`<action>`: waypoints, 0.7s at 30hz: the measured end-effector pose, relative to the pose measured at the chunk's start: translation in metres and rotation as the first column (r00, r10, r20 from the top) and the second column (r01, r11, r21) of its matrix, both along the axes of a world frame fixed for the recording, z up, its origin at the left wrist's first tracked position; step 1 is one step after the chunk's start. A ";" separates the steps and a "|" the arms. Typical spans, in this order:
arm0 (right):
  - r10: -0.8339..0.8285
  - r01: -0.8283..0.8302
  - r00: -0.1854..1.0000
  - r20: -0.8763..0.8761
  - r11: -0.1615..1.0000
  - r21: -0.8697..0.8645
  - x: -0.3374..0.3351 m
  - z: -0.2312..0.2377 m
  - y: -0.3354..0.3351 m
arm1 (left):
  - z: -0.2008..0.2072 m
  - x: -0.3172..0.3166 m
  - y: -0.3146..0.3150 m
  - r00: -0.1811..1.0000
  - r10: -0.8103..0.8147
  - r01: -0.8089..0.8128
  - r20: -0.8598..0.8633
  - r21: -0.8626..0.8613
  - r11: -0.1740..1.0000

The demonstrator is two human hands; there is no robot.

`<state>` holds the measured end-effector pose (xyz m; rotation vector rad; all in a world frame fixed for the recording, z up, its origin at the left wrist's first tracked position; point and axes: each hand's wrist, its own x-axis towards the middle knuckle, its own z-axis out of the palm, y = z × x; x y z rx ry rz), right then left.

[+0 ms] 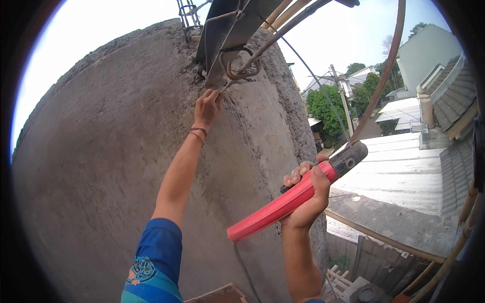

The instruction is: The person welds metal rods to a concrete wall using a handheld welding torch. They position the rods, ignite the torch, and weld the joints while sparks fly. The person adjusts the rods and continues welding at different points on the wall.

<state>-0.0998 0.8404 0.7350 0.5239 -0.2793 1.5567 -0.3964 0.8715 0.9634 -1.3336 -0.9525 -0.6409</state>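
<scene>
My right hand [308,194] is wrapped round a welding electrode holder [278,207] with a red handle and a black head. A grey cable hangs from the handle's lower end. From the black head a long brownish rod [380,93] appears to rise to the top edge. Higher up, my left hand [207,108] is closed, fingertips pinching the lower end of a grey steel rod [290,29]. Just above those fingers, a dark steel beam [227,38] meets the wall, with a bent rebar loop [241,63] beside it.
A rough concrete wall [106,121] fills the left and middle. Rebar [188,14] sticks up from its top. Bamboo poles [384,235] run along the right, over corrugated sheets. Beyond are white metal roofs [399,171], trees [326,108] and a utility pole [342,98].
</scene>
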 end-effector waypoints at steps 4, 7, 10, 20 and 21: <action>-0.101 0.103 0.994 0.035 0.994 -0.040 -0.007 -0.006 -0.004 | -0.001 0.001 0.000 1.000 -0.018 0.018 -0.018 0.005 1.000; -0.267 0.273 0.958 0.106 0.961 -0.042 -0.019 -0.011 -0.003 | -0.001 0.002 -0.002 1.000 -0.008 0.008 -0.006 -0.016 1.000; -0.552 0.557 0.814 0.182 0.830 0.023 -0.032 -0.011 0.006 | 0.000 0.003 -0.002 1.000 -0.010 0.010 -0.017 -0.017 1.000; 0.044 -0.052 0.998 -0.044 0.980 -0.193 0.001 -0.037 0.024 | -0.001 0.000 -0.001 1.000 -0.012 0.012 -0.020 0.000 1.000; -0.002 0.001 1.000 -0.003 0.978 -0.209 0.004 -0.040 0.023 | 0.001 0.000 -0.001 0.999 -0.019 0.019 -0.026 -0.001 1.000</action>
